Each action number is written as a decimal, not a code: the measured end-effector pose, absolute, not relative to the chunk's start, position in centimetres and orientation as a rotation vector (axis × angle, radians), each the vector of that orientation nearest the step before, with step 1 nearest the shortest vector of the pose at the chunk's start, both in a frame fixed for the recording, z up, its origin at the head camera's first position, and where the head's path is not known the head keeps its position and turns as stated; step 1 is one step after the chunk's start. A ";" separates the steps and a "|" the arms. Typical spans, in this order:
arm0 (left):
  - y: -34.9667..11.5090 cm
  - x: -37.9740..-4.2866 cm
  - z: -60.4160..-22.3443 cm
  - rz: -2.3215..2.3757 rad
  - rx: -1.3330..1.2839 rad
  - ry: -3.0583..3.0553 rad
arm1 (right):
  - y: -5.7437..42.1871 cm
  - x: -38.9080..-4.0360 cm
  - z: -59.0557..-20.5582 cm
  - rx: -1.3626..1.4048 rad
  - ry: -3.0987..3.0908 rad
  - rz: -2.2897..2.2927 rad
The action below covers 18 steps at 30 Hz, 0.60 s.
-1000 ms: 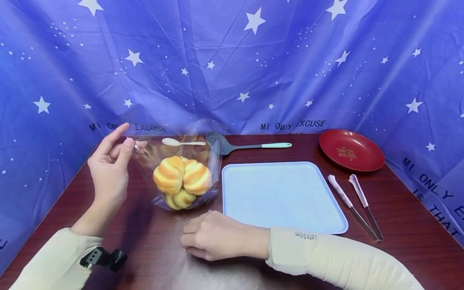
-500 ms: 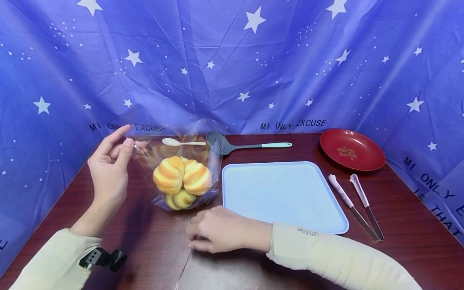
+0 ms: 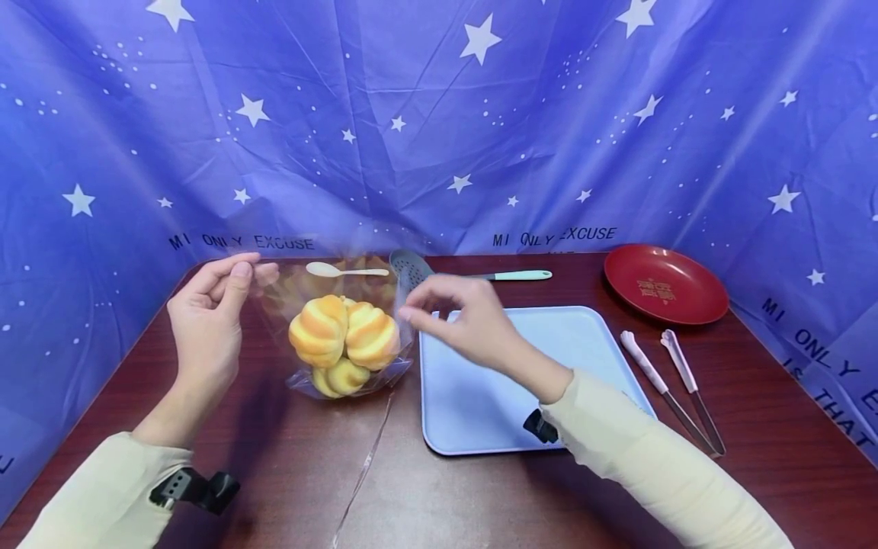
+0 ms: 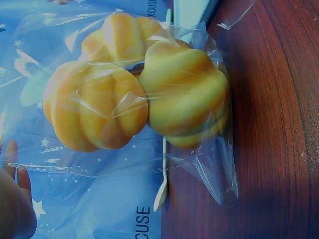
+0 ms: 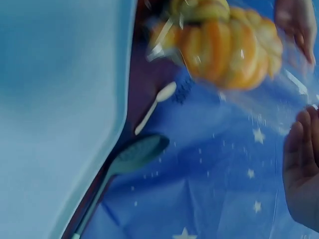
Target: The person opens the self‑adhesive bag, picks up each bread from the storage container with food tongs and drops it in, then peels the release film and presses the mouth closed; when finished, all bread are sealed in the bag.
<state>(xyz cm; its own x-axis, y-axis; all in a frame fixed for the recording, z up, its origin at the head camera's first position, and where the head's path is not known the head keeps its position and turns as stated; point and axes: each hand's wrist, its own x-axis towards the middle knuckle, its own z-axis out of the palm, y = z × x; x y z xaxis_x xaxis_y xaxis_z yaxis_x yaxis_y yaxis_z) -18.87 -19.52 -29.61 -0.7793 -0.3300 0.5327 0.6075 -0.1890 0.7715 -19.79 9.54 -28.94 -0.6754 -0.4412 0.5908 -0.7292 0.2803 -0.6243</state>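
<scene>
A clear plastic bag (image 3: 405,358) stands on the dark wood table with several ridged, golden bread rolls (image 3: 373,335) inside. With thumb and fingers, my left hand (image 3: 209,320) pinches the bag's upper left edge. My right hand (image 3: 473,316) is at the bag's upper right side, thumb and index finger curved towards each other. Blur hides whether those fingertips grip the film. In the left wrist view the rolls (image 4: 97,107) show large through the film. The right wrist view shows the right hand (image 5: 301,169) beside the bag's edge.
A thin clear strip (image 3: 366,461) lies on the table in front. A light blue tray (image 3: 473,412) is on the right. Behind are a white spoon (image 3: 346,270) and a slotted spoon (image 3: 524,275). Tongs (image 3: 668,389) and a red plate (image 3: 665,286) are farther right.
My right hand has left the thin clear strip on the table and risen to the bag's upper right side. The left index finger has come down closer to the thumb.
</scene>
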 end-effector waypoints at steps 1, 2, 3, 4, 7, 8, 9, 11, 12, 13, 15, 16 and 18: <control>-19.5 -18.9 -29.6 -2.017 -0.329 -1.469 | 9.8 -20.0 -28.7 0.998 -2.231 1.401; -19.5 -18.9 -29.6 -2.018 -0.327 -1.468 | 10.0 -20.3 -28.4 0.935 -2.211 1.456; -19.5 -18.9 -29.6 -2.022 -0.329 -1.464 | 10.2 -20.5 -28.2 0.879 -2.194 1.501; -19.5 -18.9 -29.6 -2.027 -0.331 -1.457 | 10.3 -20.8 -28.1 0.832 -2.183 1.540; -19.5 -18.9 -29.6 -2.032 -0.332 -1.449 | 10.4 -21.6 -27.9 0.761 -2.180 1.620; -19.5 -18.9 -29.6 -2.030 -0.332 -1.449 | 10.4 -21.9 -27.9 0.755 -2.186 1.639; -19.5 -18.9 -29.6 -2.026 -0.333 -1.451 | 10.3 -22.1 -28.0 0.754 -2.191 1.653; -19.4 -18.9 -29.6 -2.011 -0.326 -1.467 | 10.2 -22.4 -28.0 0.758 -2.197 1.678; -19.4 -18.9 -29.6 -2.010 -0.326 -1.467 | 10.1 -22.5 -27.9 0.767 -2.196 1.687; -19.4 -18.9 -29.6 -2.010 -0.326 -1.467 | 10.0 -22.7 -27.9 0.773 -2.196 1.695; -19.4 -19.0 -29.6 -2.011 -0.328 -1.467 | 9.8 -22.9 -27.9 0.786 -2.199 1.699; -19.4 -19.0 -29.6 -2.015 -0.329 -1.464 | 9.7 -22.9 -27.8 0.790 -2.202 1.702; -19.4 -19.0 -29.6 -2.020 -0.333 -1.457 | 9.6 -23.0 -27.7 0.798 -2.207 1.698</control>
